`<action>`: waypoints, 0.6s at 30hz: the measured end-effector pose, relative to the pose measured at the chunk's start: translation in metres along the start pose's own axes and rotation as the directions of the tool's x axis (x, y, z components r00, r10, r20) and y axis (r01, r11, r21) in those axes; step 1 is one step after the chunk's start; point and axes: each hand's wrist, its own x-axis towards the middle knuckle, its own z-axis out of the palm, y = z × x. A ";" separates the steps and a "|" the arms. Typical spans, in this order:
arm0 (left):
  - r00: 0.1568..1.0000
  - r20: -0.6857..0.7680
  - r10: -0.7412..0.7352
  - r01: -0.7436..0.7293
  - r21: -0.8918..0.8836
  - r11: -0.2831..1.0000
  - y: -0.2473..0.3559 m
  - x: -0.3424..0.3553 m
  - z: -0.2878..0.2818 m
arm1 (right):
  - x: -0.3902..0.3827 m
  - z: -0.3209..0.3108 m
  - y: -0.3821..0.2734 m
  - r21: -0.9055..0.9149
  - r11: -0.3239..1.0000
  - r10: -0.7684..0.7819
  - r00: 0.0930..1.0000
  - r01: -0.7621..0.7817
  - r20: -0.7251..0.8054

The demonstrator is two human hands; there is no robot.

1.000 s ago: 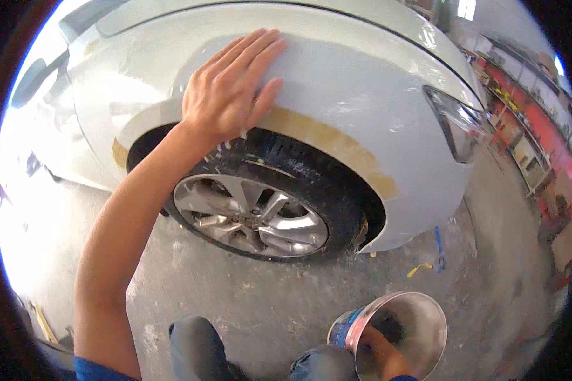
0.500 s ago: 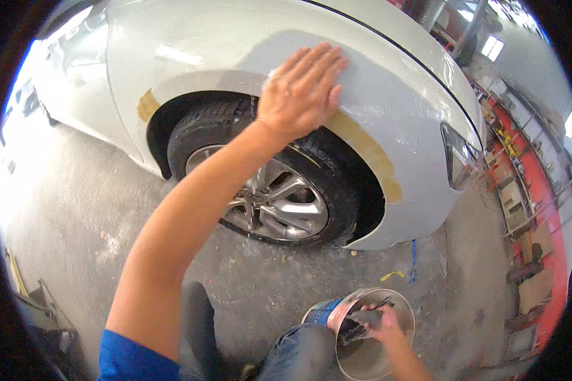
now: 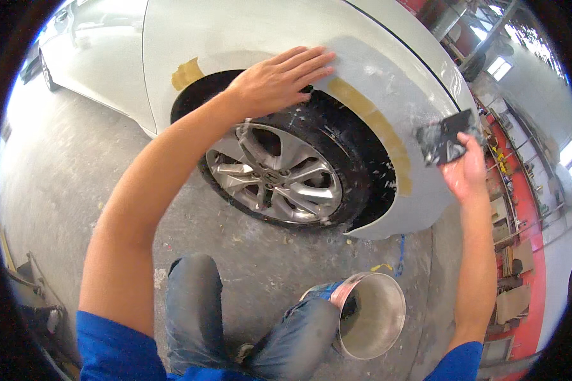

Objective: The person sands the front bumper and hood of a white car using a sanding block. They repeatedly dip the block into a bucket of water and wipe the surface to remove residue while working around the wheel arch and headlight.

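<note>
Beyond the front tyre [image 3: 318, 140], in the head view, our left hand [image 3: 278, 81] lies palm down across the far edge of the wheel arch. Its 4 fingers are stretched out nearly straight, side by side with narrow gaps, their tips pointing right onto the grey patch [image 3: 368, 66] of the pale fender [image 3: 426, 197]. We see nothing in its grip, though we cannot tell whether anything lies hidden under the palm.

To the right, our right hand [image 3: 467, 168] is raised near the front end of the fender, its thumb pressed over a dark pad [image 3: 448, 136]. The fingers are bent behind the pad and mostly out of sight, so we have it pinched firmly. The pad is flat, tilted and blurred, with lighter smears on its left part; we cannot tell whether it touches the fender.

Between our hands, a tan strip [image 3: 378, 124] follows the right side of the arch, and a smaller tan patch [image 3: 185, 75] sits at its left end. The silver wheel [image 3: 270, 176] lies nearer to us. On the near right, an open bucket [image 3: 388, 317] leans toward us beside our right knee [image 3: 318, 317]. Just beyond it, a yellow scrap [image 3: 381, 268] and a blue strip [image 3: 401, 254] lie on the grey floor [image 3: 133, 216].
</note>
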 end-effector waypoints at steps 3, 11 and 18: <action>0.992 0.117 -0.048 0.043 0.046 0.998 -0.020 -0.046 -0.008 | -0.020 -0.028 0.030 -0.107 0.989 0.110 0.993 -0.105 0.036; 0.948 0.299 -0.109 0.094 0.064 0.994 -0.045 -0.104 -0.025 | -0.104 -0.116 0.126 -0.367 0.902 0.127 0.952 -0.228 -0.280; 0.986 -0.087 -0.142 0.137 -0.058 0.989 -0.017 0.040 0.001 | -0.182 -0.127 0.187 -0.992 -0.066 0.056 0.993 -0.105 -0.109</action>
